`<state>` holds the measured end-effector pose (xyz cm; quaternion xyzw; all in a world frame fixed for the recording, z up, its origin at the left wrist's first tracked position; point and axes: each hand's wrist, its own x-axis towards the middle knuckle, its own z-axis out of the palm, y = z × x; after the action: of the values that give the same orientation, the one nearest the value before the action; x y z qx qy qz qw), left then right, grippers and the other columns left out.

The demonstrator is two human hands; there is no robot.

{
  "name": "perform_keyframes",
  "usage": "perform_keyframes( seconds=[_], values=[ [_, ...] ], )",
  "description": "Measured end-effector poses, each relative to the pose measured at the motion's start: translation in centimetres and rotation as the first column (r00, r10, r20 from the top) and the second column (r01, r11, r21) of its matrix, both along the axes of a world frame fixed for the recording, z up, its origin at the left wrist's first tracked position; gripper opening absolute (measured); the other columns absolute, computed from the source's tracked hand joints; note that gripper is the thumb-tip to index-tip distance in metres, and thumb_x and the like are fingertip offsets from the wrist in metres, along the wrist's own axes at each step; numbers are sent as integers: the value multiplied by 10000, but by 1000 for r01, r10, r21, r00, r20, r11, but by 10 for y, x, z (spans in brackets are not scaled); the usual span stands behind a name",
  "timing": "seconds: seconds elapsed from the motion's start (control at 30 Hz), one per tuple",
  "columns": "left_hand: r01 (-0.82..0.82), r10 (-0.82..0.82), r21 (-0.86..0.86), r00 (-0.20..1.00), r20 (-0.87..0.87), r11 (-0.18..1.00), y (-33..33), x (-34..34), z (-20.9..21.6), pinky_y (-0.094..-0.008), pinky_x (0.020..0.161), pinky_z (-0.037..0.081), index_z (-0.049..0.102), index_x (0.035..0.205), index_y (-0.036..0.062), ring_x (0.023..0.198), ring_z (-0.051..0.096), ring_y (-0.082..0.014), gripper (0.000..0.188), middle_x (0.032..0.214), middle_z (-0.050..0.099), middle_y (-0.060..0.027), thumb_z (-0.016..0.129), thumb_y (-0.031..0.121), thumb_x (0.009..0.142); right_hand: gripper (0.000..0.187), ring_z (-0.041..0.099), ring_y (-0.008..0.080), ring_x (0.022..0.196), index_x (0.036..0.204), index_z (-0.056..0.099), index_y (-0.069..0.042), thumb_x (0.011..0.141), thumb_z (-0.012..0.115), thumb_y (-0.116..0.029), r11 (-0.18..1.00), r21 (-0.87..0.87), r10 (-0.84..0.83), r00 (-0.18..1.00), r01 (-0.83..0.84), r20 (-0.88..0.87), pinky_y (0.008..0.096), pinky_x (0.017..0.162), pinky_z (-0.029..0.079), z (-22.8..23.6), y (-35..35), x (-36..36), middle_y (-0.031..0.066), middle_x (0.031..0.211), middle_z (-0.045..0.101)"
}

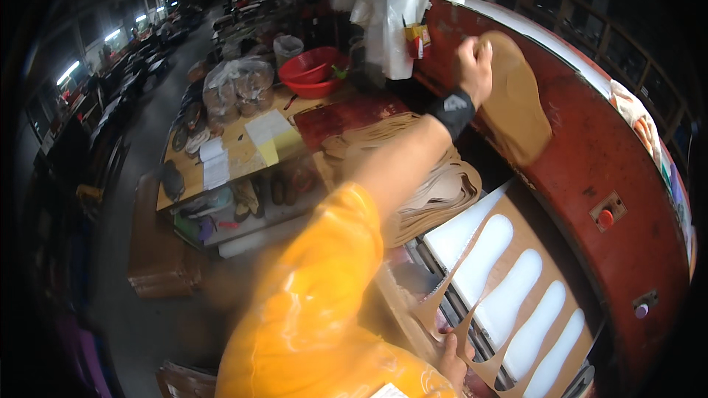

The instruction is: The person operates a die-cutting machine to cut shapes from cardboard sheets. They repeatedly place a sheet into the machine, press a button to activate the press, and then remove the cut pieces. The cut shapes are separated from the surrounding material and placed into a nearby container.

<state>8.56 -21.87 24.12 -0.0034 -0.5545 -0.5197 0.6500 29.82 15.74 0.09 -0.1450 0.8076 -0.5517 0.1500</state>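
My left hand [474,70], raised in front of the red machine housing, is closed on the upper end of a tan insole-shaped piece [512,99]. The piece hangs down and is slightly blurred. A dark band circles that wrist, below it a bare forearm and a yellow sleeve. Low in the view my right hand [453,362] grips the near edge of a tan sheet [527,227] with several sole-shaped holes. This sheet lies partly on a white cutting board [461,239], which shows through the holes. Part of my right hand is hidden by the sheet and sleeve.
Piled tan cut pieces [457,177] sit beyond my forearm. The red machine [582,140] with a red button [605,218] walls off the right. A wooden table [234,149] at left carries papers, shoes, a plastic bag [240,85] and red basins [313,74]. Cardboard [151,236] stands near it.
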Motion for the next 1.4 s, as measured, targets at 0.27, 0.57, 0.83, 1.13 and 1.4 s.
perform_keyframes(
  seconds=[0.27,0.57,0.83,1.13,1.4],
  values=[
    [353,-187,-624,930,316,698,74,36,61,-232,716,455,612,1013,-20,791,548,-68,233,851,632,-24,548,188,929,535,501,220,1145,1288,482,19,820,636,-189,810,-87,583,779,-580,230,322,973,388,99,97,-38,142,1209,550],
    [992,-915,-63,128,382,112,244,37,-10,-228,851,448,519,1141,-45,952,564,-105,255,1046,613,-73,478,135,966,842,426,244,1257,1377,363,15,649,752,-147,995,-91,-55,955,29,-292,331,1070,296,109,142,-105,154,1307,496],
    [975,-906,-116,218,363,188,261,15,-83,-322,917,450,410,1287,46,1067,558,-180,422,1165,556,-130,502,26,876,245,602,86,793,990,659,43,751,611,72,921,67,-297,804,384,-516,225,707,498,151,218,-74,68,879,677],
    [936,-130,-346,352,927,68,287,10,-146,-343,832,477,586,1121,52,947,613,-290,418,986,646,-146,693,101,720,251,653,247,873,1007,649,22,767,647,-50,834,353,-278,876,424,-394,314,775,506,90,232,-90,166,961,671],
    [649,-157,-734,718,678,-201,336,9,-95,-347,632,490,686,868,140,727,613,-240,200,803,655,-17,663,75,681,443,594,200,1046,1174,609,-17,790,687,-223,963,253,-84,996,90,-35,322,897,463,113,245,-69,129,1130,638]
  ],
)
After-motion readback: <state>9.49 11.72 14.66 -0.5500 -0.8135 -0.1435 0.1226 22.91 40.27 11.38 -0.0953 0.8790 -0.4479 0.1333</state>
